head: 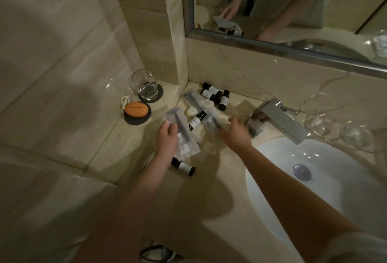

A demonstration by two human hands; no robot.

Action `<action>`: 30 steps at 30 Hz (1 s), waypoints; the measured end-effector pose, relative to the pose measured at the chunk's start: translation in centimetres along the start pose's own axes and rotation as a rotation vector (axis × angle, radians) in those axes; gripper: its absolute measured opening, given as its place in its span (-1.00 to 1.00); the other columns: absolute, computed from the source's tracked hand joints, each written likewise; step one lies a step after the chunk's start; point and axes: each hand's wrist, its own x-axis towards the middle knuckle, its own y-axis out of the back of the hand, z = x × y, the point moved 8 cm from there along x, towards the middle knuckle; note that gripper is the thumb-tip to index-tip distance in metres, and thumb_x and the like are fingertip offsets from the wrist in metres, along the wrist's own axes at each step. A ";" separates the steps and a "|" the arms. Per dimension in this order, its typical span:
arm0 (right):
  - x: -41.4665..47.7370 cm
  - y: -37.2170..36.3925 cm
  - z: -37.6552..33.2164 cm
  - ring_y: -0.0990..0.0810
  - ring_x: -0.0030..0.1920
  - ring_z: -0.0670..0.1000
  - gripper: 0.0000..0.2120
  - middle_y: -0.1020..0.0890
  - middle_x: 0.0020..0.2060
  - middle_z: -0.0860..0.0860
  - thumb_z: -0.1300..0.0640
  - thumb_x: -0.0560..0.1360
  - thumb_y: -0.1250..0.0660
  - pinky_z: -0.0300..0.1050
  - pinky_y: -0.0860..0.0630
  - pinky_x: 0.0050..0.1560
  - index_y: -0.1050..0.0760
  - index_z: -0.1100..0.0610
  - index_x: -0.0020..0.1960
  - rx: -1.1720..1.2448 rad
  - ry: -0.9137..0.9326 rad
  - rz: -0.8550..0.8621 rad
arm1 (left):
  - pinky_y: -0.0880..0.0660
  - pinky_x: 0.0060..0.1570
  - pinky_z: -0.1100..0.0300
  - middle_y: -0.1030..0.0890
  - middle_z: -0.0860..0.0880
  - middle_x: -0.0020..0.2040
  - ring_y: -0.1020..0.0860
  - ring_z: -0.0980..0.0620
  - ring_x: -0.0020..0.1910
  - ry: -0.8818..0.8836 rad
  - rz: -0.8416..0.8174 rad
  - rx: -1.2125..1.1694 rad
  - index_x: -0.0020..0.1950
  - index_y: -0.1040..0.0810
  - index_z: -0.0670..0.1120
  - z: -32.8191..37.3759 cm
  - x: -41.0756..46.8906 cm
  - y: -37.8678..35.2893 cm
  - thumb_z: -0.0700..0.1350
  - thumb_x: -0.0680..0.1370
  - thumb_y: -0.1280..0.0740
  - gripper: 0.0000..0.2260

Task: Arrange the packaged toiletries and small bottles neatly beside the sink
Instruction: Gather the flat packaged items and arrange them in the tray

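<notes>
My left hand (166, 139) is shut on a clear plastic packet (180, 131) with a dark razor-like item inside, lifted over the marble counter (201, 189) left of the sink (314, 179). My right hand (235, 132) grips the near end of a second clear packet (204, 109) that lies slanted toward the corner. Three small dark bottles (215, 95) with white labels cluster in the back corner. Another bottle (196, 119) lies between the packets, and one more bottle (183, 166) lies on its side below my left hand. A small round pale item (191, 112) sits near the packets.
A chrome faucet (280, 120) juts over the sink right of my right hand. A glass tumbler (145, 85) on a dark coaster and an orange soap (136, 109) on a dish stand on the left ledge. Two clear glasses (339, 131) stand behind the sink. A mirror (293, 11) hangs above.
</notes>
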 end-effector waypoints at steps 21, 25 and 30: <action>-2.8 0.7 1.9 -0.57 -0.17 0.09 -0.69 -0.57 -0.12 0.16 0.13 0.44 -0.40 0.00 -0.58 -0.12 -0.48 0.27 0.11 0.604 -0.078 -0.106 | -0.53 -0.13 0.04 -0.53 -0.06 0.21 -0.55 -0.03 0.06 0.229 -0.217 -0.201 0.37 -0.32 -0.01 -0.4 -2.6 -3.5 -0.08 0.49 -0.36 -0.53; -7.1 3.0 2.3 -0.55 -0.20 0.03 -0.81 -0.57 -0.17 0.09 0.14 0.50 -0.34 -0.24 -0.52 -0.25 -0.52 0.19 0.07 0.776 0.003 -0.140 | -0.47 -0.24 0.15 -0.53 -0.05 0.19 -0.54 0.06 -0.01 0.157 -0.256 -0.127 0.33 -0.34 0.00 0.7 -4.4 -4.7 -0.14 0.49 -0.36 -0.56; -10.4 4.8 5.9 -0.61 -0.17 0.06 -0.89 -0.63 -0.19 0.04 0.15 0.50 -0.34 -0.11 -0.56 -0.13 -0.55 0.08 0.02 0.897 -0.019 -0.178 | -0.49 0.17 0.08 -0.49 -0.04 0.32 -0.50 0.00 0.24 0.068 -0.329 -0.068 0.41 -0.31 -0.07 1.5 -6.9 -7.5 -0.21 0.50 -0.35 -0.50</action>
